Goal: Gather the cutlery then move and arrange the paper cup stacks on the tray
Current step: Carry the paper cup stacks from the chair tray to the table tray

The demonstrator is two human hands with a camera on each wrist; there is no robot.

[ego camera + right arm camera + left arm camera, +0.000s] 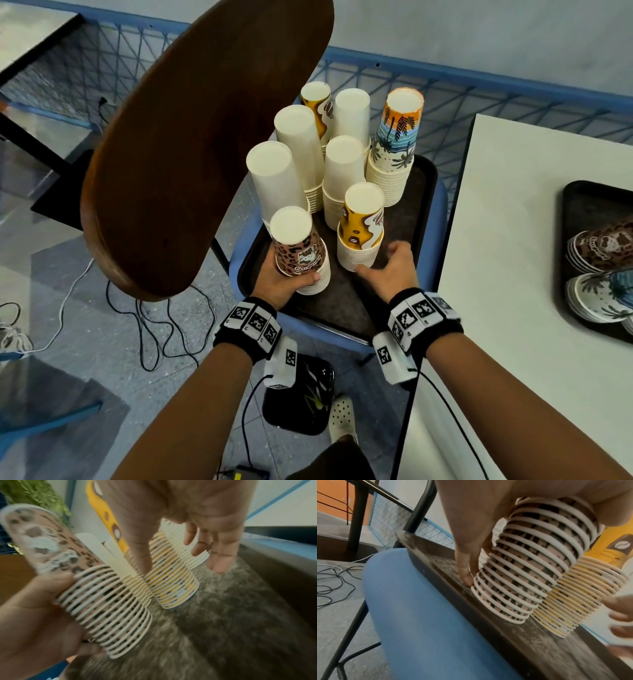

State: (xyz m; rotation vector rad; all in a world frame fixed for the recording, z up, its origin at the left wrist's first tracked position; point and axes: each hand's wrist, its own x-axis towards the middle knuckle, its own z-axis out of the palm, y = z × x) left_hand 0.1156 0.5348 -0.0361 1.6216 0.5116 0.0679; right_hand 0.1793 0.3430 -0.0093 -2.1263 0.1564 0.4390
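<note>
Matt paper cup stacks point(299, 253) on a rough-textured dark tray point(421, 205).

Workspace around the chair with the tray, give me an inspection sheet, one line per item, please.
Surface: dark tray lying on a blue chair seat; white table to the right.
Job's things: eight upside-down paper cup stacks on the tray, among them a leopard-print stack and a yellow-print stack. Cutlery: nothing seen.
Clutter: second tray on the table holding lying cup stacks.
Hands: left hand grips the leopard-print stack; right hand, fingers relaxed, is at the yellow-print stack's base.
Cables: loose black and white cables on the floor to the left.
Surroundings: brown chair back, blue mesh fence, black object on the floor.
</note>
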